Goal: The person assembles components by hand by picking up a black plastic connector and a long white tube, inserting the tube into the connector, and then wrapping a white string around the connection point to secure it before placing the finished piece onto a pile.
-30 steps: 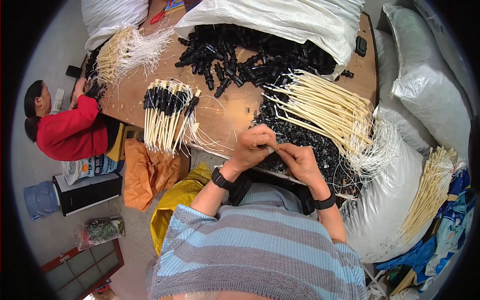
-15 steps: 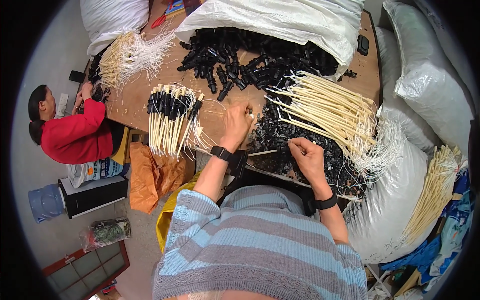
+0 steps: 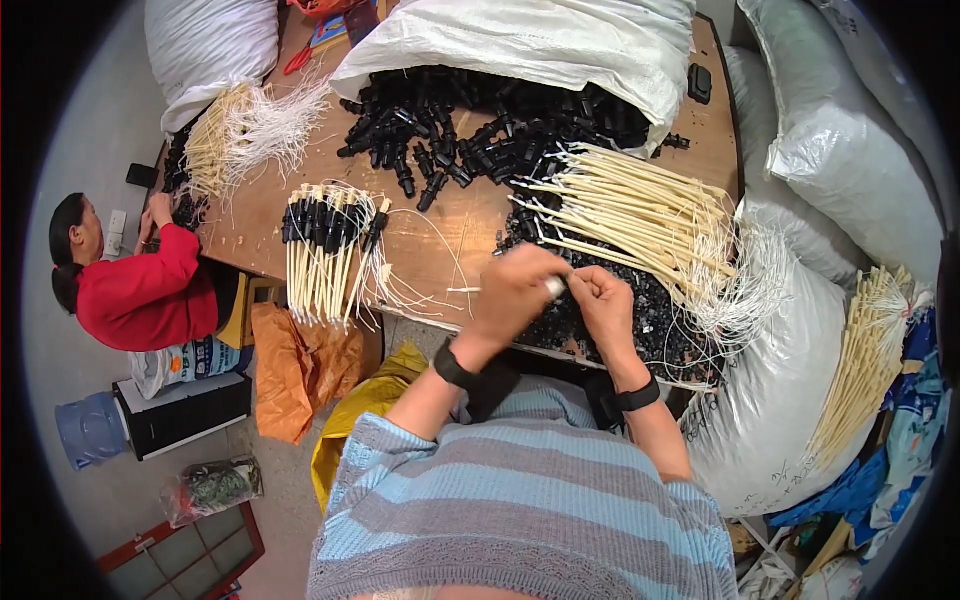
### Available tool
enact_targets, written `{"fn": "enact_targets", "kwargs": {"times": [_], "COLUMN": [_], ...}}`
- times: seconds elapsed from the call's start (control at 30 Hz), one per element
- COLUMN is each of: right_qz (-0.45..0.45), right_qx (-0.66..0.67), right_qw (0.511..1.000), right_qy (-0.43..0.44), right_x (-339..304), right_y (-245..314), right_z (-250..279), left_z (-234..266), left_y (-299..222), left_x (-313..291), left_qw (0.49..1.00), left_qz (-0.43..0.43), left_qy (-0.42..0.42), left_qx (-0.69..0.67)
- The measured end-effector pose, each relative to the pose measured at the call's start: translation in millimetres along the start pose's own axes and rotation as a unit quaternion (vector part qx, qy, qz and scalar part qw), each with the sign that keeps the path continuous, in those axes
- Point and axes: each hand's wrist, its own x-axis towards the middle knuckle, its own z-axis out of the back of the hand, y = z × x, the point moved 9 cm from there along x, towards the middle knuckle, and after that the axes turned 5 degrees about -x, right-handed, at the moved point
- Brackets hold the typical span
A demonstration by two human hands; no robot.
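Observation:
My left hand (image 3: 517, 292) is closed, its fingers blurred, near the front table edge. A short cream stick end (image 3: 463, 290) pokes out beside it. Something small and white, perhaps a covered fingertip, shows at its fingers. My right hand (image 3: 604, 306) is pinched, its fingertips meeting those of the left; what lies between them is too small to make out. Beneath both hands spreads a heap of small black pieces (image 3: 655, 318). Beyond my right hand lies a pile of cream sticks (image 3: 640, 215) with white strings. Left of my hands are cream sticks with black connectors (image 3: 328, 228).
Black connectors (image 3: 433, 160) spill from a white woven sack (image 3: 520, 45) at the far side of the wooden table (image 3: 265, 225). Full white sacks (image 3: 775, 390) crowd the right. At left, a person in red (image 3: 150, 280) works beside another stick pile (image 3: 215, 140).
My left hand has moved right and nearer me, meeting my right hand, which has shifted little. The view has turned slightly, so the table contents sit further left.

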Motion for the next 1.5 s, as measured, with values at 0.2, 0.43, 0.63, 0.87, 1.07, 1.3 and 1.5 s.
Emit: {"fn": "enact_targets", "kwargs": {"times": [0.2,0.43,0.63,0.87,1.07,1.3,1.5], "right_qz": [0.068,0.308,0.244,-0.030,0.369,0.020,0.077], "right_qx": [-0.070,-0.273,-0.185,0.373,-0.327,-0.128,-0.145], "right_qw": [0.995,0.899,0.949,0.918,0.870,0.988,0.984], "right_qy": [-0.006,-0.152,-0.078,0.136,0.009,0.080,0.065], "right_x": [-13,-35,-31,-17,-42,-9,-5], "right_y": [15,63,55,22,76,32,47], "right_z": [-4,-1,3,3,-1,-3,-31], "left_z": [-19,-13,9,-17,-8,-7,30], "left_y": [-14,51,39,1,17,-22,-10], "left_x": [-10,-23,-15,-11,-12,-14,-19], "left_qw": [0.991,0.958,0.994,0.991,0.987,0.943,0.962], "left_qz": [-0.100,0.227,0.094,0.007,0.029,-0.124,-0.093], "left_qy": [0.009,-0.053,-0.057,0.111,0.103,0.087,0.016], "left_qx": [0.091,-0.168,0.026,0.072,0.117,0.297,0.258]}}
